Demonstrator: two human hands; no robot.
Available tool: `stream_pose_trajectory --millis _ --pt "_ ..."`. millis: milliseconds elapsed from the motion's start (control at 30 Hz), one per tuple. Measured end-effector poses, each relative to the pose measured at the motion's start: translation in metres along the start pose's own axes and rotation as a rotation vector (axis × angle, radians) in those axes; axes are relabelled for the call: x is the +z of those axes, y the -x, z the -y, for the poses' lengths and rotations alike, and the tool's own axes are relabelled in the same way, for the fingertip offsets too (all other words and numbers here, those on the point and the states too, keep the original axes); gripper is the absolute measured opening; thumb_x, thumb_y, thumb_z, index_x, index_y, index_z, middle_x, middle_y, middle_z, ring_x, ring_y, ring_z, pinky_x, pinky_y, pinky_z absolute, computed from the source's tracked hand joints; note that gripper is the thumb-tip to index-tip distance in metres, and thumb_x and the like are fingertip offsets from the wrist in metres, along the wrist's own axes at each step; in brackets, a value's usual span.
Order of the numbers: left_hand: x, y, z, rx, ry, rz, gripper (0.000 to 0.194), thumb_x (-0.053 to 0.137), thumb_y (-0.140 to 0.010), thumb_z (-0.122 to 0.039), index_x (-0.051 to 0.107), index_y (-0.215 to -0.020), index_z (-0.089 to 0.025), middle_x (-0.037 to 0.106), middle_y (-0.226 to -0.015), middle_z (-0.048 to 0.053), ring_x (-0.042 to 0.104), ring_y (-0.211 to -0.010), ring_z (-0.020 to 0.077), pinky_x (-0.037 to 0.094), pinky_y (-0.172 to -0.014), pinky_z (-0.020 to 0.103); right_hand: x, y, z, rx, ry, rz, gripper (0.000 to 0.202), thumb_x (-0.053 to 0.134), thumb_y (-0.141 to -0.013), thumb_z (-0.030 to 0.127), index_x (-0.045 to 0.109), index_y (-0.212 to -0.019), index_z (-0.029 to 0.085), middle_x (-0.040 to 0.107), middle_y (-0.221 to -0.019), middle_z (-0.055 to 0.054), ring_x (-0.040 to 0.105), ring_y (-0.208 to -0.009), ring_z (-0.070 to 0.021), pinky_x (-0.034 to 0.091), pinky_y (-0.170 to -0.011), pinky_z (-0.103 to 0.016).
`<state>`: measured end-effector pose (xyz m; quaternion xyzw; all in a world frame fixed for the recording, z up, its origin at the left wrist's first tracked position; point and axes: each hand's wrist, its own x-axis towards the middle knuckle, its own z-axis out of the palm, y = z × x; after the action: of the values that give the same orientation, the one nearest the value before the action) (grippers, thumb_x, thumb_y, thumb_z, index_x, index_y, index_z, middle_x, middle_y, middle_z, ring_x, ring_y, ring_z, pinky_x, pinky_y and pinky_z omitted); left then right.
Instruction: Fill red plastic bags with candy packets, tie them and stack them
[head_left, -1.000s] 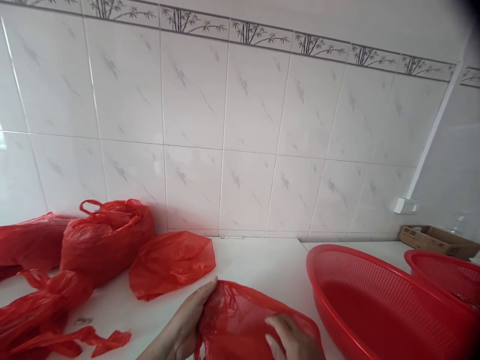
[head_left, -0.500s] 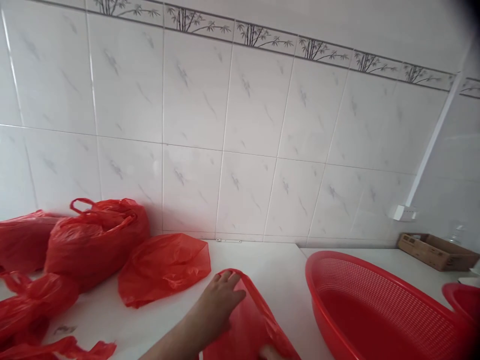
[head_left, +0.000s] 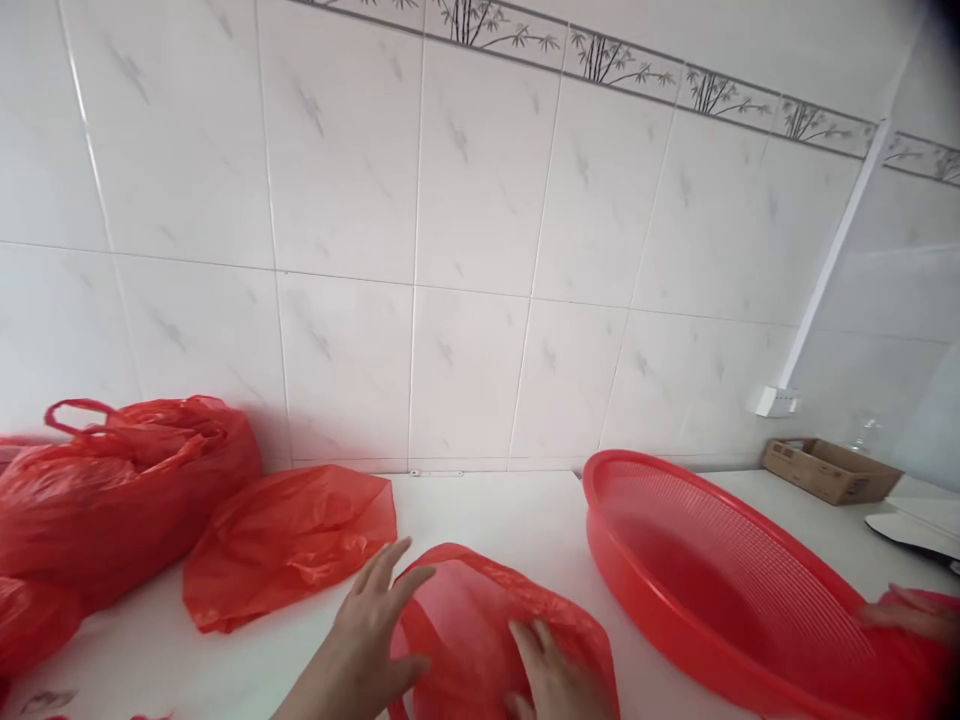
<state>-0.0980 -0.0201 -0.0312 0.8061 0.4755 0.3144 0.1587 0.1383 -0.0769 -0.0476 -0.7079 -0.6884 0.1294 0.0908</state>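
Note:
A red plastic bag [head_left: 465, 640] lies spread on the white counter at the bottom centre. My left hand [head_left: 367, 640] is at its left edge, fingers spread and holding nothing. On the bag's right part rests my right hand [head_left: 559, 680], its fingers bent over the plastic; whether they pinch any of it is hidden. Another flat red bag [head_left: 292, 545] lies on the counter farther left, and a full red bag with a loop handle [head_left: 150, 490] stands beyond it. To the right is a large red perforated basket [head_left: 675, 560].
Another person's hand [head_left: 911, 615] touches red material at the basket's right end. A cardboard box [head_left: 832, 470] sits on the white counter [head_left: 480, 510] at the back right, below a wall socket [head_left: 778, 402]. The tiled wall [head_left: 345, 370] bounds the back.
My left hand has come off the bag, fingers now spread. More of my right hand shows over the bag, which looks wider. The basket tilts, and another person's hand has appeared. The view has shifted.

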Motion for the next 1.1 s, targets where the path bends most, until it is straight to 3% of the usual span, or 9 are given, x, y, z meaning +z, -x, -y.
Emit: stream_pose_trajectory --millis 133,200,300,433,567,700,800,967,1100 --pt "0.009 0.006 0.012 -0.354 0.39 0.084 0.062 0.065 -0.061 -0.018 0.056 -0.122 -0.025 0.059 -0.121 0.01 0.064 -0.089 0.0261 0.053 -0.074 0.035 -0.003 -0.011 -0.002 0.044 0.036 -0.052 0.064 0.052 -0.081 0.025 0.039 -0.142 0.012 0.035 -0.147 -0.02 0.048 -0.126 -0.0335 0.041 -0.101 -0.045" --pt "0.015 0.004 0.008 -0.452 0.552 0.09 0.056 0.066 -0.066 -0.031 0.054 -0.12 -0.021 0.063 -0.108 0.009 0.063 -0.07 0.0201 0.05 -0.058 0.03 -0.011 -0.011 -0.001 0.02 0.006 -0.103 0.06 0.05 -0.082 0.024 0.043 -0.14 0.014 0.045 -0.143 -0.017 0.051 -0.124 -0.0304 0.042 -0.1 -0.042" --pt "0.023 0.001 -0.001 -0.495 0.723 0.021 0.051 0.063 -0.07 -0.047 0.054 -0.111 -0.02 0.063 -0.098 0.007 0.062 -0.072 0.0197 0.048 -0.057 0.028 -0.025 -0.009 0.0 -0.036 -0.079 -0.23 0.046 0.037 -0.089 0.025 0.052 -0.132 0.018 0.057 -0.132 -0.01 0.057 -0.117 -0.0248 0.045 -0.096 -0.037" --pt "0.027 0.002 -0.006 -0.495 0.765 -0.057 0.03 0.062 -0.063 -0.024 0.054 -0.091 -0.021 0.061 -0.08 0.0 0.057 -0.068 0.0165 0.045 -0.061 0.026 -0.028 -0.016 -0.005 0.078 -0.148 -0.244 0.053 0.029 -0.093 0.027 0.036 -0.143 0.01 0.068 -0.112 -0.014 0.065 -0.099 -0.025 0.051 -0.08 -0.036" --pt "0.02 0.011 -0.012 -0.525 0.968 0.1 0.042 0.048 -0.053 -0.009 0.054 -0.094 -0.02 0.065 -0.085 0.0 0.058 -0.067 0.0153 0.041 -0.057 0.023 -0.025 -0.019 -0.008 0.15 -0.164 -0.125 0.059 0.039 -0.089 0.027 0.033 -0.144 0.006 0.07 -0.105 -0.015 0.066 -0.095 -0.0267 0.051 -0.076 -0.035" --pt "0.013 0.021 -0.012 -0.527 1.175 0.251 0.048 0.047 -0.06 -0.007 0.055 -0.105 -0.021 0.068 -0.096 0.001 0.064 -0.077 0.018 0.048 -0.069 0.028 -0.047 0.022 0.002 0.06 -0.194 -0.244 0.063 0.043 -0.089 0.033 0.026 -0.147 0.017 0.07 -0.094 -0.008 0.067 -0.082 -0.0225 0.051 -0.07 -0.032" --pt "0.013 0.022 -0.005 -0.527 1.253 0.281 0.041 0.055 -0.069 -0.012 0.056 -0.108 -0.022 0.069 -0.097 0.003 0.066 -0.078 0.0206 0.05 -0.072 0.032 -0.072 0.074 -0.004 -0.067 -0.205 -0.459 0.04 0.045 -0.09 0.035 0.054 -0.128 0.027 0.069 -0.087 -0.004 0.066 -0.074 -0.0175 0.051 -0.069 -0.027" --pt "0.018 0.018 0.007 -0.593 1.253 0.276 0.039 0.075 -0.07 -0.033 0.061 -0.105 -0.025 0.071 -0.095 0.001 0.067 -0.082 0.0236 0.053 -0.075 0.034 -0.087 0.147 -0.077 0.073 0.13 -0.751 0.04 0.054 -0.085 0.046 0.062 -0.118 0.024 0.065 -0.114 -0.01 0.063 -0.103 -0.0255 0.051 -0.084 -0.035" --pt "0.022 0.016 0.012 -0.583 1.137 0.26 0.037 0.074 -0.069 -0.042 0.063 -0.104 -0.032 0.073 -0.093 -0.005 0.067 -0.082 0.0262 0.054 -0.075 0.038 -0.076 0.175 -0.132 0.194 0.312 -0.56 0.041 0.057 -0.082 0.045 0.065 -0.115 0.022 0.068 -0.113 -0.01 0.063 -0.104 -0.0296 0.052 -0.084 -0.039"
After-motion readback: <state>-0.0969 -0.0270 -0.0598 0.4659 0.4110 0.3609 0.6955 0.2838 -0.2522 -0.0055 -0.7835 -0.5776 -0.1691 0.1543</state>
